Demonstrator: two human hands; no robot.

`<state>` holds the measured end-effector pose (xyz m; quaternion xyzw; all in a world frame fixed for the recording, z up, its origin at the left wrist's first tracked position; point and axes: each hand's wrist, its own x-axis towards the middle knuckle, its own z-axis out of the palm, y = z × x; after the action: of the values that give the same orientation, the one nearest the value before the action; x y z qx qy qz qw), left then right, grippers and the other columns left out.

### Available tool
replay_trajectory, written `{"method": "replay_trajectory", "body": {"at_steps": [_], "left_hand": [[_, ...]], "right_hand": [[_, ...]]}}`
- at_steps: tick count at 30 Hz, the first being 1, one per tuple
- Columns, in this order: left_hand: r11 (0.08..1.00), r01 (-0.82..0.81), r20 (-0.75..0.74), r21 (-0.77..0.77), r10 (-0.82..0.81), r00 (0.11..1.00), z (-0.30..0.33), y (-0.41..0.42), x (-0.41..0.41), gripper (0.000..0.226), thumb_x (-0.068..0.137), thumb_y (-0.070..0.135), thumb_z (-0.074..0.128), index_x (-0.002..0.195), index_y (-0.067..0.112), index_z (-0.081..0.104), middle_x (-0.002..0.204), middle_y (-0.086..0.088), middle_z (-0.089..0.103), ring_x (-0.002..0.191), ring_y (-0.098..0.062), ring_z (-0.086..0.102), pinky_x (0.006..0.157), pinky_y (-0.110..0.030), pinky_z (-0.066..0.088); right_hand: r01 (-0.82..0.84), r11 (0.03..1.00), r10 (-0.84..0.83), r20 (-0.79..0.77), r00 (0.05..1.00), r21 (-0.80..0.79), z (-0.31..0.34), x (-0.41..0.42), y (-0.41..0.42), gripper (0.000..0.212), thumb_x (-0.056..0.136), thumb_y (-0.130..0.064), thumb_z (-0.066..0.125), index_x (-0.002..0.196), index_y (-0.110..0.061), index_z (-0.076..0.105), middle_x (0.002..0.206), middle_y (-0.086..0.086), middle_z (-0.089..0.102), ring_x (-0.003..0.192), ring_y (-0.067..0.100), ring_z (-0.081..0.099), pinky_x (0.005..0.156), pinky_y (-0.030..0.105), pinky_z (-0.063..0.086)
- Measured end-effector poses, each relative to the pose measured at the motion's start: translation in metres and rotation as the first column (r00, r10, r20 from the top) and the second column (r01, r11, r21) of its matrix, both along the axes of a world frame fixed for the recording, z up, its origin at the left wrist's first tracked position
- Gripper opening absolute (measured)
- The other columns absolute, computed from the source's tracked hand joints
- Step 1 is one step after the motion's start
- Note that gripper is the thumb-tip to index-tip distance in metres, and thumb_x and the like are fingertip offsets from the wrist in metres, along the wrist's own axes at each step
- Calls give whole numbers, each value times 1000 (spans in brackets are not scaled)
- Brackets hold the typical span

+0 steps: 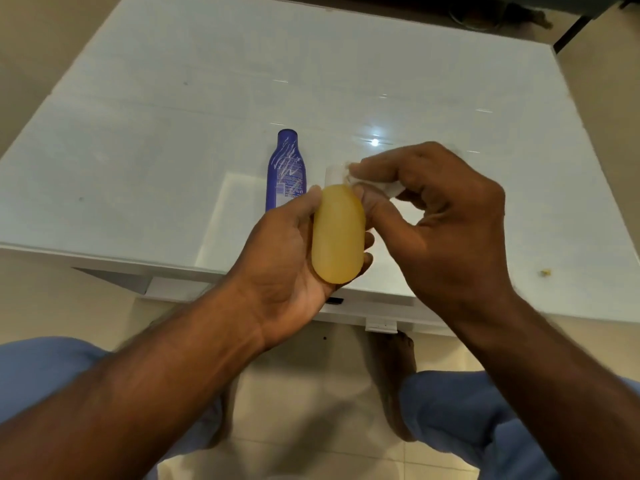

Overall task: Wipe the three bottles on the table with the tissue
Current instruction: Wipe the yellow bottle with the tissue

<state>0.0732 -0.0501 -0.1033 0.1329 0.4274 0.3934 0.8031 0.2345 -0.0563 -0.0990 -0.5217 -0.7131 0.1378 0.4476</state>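
Note:
My left hand (287,251) grips a yellow translucent bottle (338,233) with a white cap (333,175), held above the table's near edge. My right hand (446,216) pinches a white tissue (388,186) and presses it against the cap and neck of the yellow bottle. A blue bottle (286,169) lies flat on the white table (173,133), just left of and behind my hands, its cap pointing away. No third bottle shows in this view.
The table's glossy white top reflects a ceiling light. A small yellow crumb (545,271) lies at the near right of the table. My knees in blue trousers and my bare feet are below the table edge on a beige tiled floor.

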Motion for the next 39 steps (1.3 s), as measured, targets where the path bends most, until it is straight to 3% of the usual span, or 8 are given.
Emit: {"method": "replay_trajectory", "body": {"at_steps": [5, 11, 15, 19, 23, 27, 34, 39], "left_hand": [[991, -135, -58, 0, 135, 989, 1, 2, 2, 49, 98, 34, 56, 144, 18, 47, 131, -12, 66, 112, -26, 67, 84, -39, 60], [986, -164, -103, -4, 163, 981, -1, 1, 5, 41, 101, 25, 53, 141, 13, 50, 127, -12, 68, 107, -24, 69, 83, -37, 61], [995, -89, -87, 35, 91, 992, 0, 4, -1, 55, 102, 53, 39, 138, 15, 56, 125, -13, 69, 107, -25, 69, 95, -43, 55], [990, 43, -216, 131, -14, 976, 5, 2, -3, 58, 94, 61, 51, 122, 12, 64, 92, -9, 51, 62, -12, 44, 55, -26, 38], [988, 114, -176, 107, -94, 980, 6, -1, -4, 51, 91, 59, 58, 110, 12, 64, 86, -6, 42, 56, -11, 33, 52, -26, 24], [993, 104, -108, 60, -97, 989, 2, 3, -7, 57, 94, 53, 53, 126, 7, 62, 85, -8, 51, 61, -13, 43, 52, -26, 37], [998, 70, 103, -5, -69, 992, -3, 3, -9, 54, 97, 54, 46, 123, 11, 66, 121, -13, 69, 110, -26, 66, 97, -41, 52], [997, 61, 251, -44, -48, 967, -2, 10, -16, 54, 95, 56, 48, 110, 6, 63, 106, -10, 64, 100, -22, 60, 109, -37, 41]], "right_hand": [[-24, 992, 0, -190, 982, -127, 2, -3, 0, 17, 96, -11, 78, 112, -8, 78, 108, 1, 76, 102, 8, 73, 85, 17, 59], [-111, 970, 41, -302, 952, -216, 2, -5, 0, 18, 95, -9, 78, 113, -12, 77, 112, 4, 78, 107, 16, 75, 89, 32, 64], [-197, 956, 149, -221, 964, -218, -3, -12, -8, 18, 92, -1, 77, 109, -5, 79, 111, 5, 74, 114, 15, 71, 90, 27, 63], [-153, 963, 102, -224, 969, -220, 2, -11, -4, 18, 94, -9, 78, 112, -10, 79, 109, 1, 76, 104, 13, 74, 84, 22, 61], [-122, 970, 79, -200, 977, -212, 2, -13, -3, 19, 95, -9, 77, 114, -11, 78, 107, 0, 76, 101, 13, 74, 81, 18, 59], [-114, 975, 81, -171, 982, -193, 1, -13, -3, 18, 95, -8, 76, 112, -12, 79, 107, -2, 75, 102, 12, 73, 82, 16, 58], [-198, 972, 178, -162, 971, -122, -3, -21, -11, 18, 88, 2, 80, 104, -7, 81, 103, 0, 75, 99, 11, 73, 92, 29, 59], [-407, 913, 408, 22, 913, -39, -2, -25, -23, 12, 83, -3, 82, 93, -10, 84, 100, 2, 78, 96, 15, 74, 97, 58, 51]]}}
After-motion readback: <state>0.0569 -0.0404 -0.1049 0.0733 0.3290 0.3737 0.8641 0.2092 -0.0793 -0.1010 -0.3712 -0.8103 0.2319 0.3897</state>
